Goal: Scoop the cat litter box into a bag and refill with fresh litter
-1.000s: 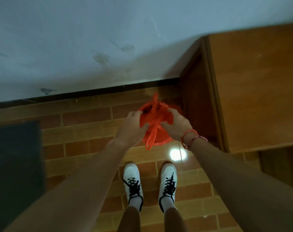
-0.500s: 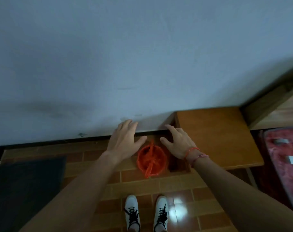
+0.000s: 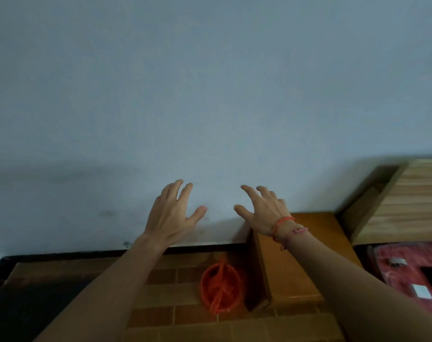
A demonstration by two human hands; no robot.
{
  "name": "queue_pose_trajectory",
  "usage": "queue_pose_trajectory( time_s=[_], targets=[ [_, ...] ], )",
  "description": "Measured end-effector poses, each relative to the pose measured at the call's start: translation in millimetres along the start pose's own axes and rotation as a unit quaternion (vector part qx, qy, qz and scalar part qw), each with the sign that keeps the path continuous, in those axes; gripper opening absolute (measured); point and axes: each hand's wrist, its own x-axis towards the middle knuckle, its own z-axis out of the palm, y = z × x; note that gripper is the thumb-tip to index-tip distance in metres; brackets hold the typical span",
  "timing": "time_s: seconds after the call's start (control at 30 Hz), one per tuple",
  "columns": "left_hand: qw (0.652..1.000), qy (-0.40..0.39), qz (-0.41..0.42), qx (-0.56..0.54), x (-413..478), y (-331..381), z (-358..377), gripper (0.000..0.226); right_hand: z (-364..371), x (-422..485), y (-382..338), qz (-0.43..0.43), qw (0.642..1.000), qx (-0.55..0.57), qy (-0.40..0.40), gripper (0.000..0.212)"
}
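Head view: shows wall (image 3: pixel 210 95) over brick floor (image 3: pixel 160 304), wooden cabinet (image 3: pixel 296 262) at right. Released a second ago, seemingly knotted: orange bag (image 3: pixel 221 285), on floor just beside cabinet. Lifted away, spread, empty: left hand (image 3: pixel 171 215), right hand (image 3: pixel 261 213). Refill likely next.

Pale blue wall (image 3: pixel 210 82) beyond the left hand (image 3: pixel 170 218) and right hand (image 3: pixel 261 213). Brick floor (image 3: pixel 160 317) below; wooden cabinet (image 3: pixel 279 275) under the right.
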Motion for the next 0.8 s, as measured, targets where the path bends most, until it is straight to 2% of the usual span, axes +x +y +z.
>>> queue_pose_trajectory(
  time_s=[0.2,0.4,0.6,0.8],
  targets=[
    [0.999,0.036,-0.024,0.019,-15,5,-21,0.080,-13,-3,-7,-0.035,0.999,0.001,0.004,0.064],
    [0.995,0.069,-0.072,0.031,-52,-8,-39,0.076,-17,-6,-44,-0.102,0.995,0.005,0.010,0.063],
    [0.983,0.105,-0.143,0.050,-111,-37,-72,0.077,-11,-17,-107,-0.182,0.983,0.001,0.001,0.062],
    [0.958,0.131,-0.240,0.087,-205,-77,-116,0.081,3,-52,-200,-0.289,0.957,0.007,0.005,0.065]
  ],
)
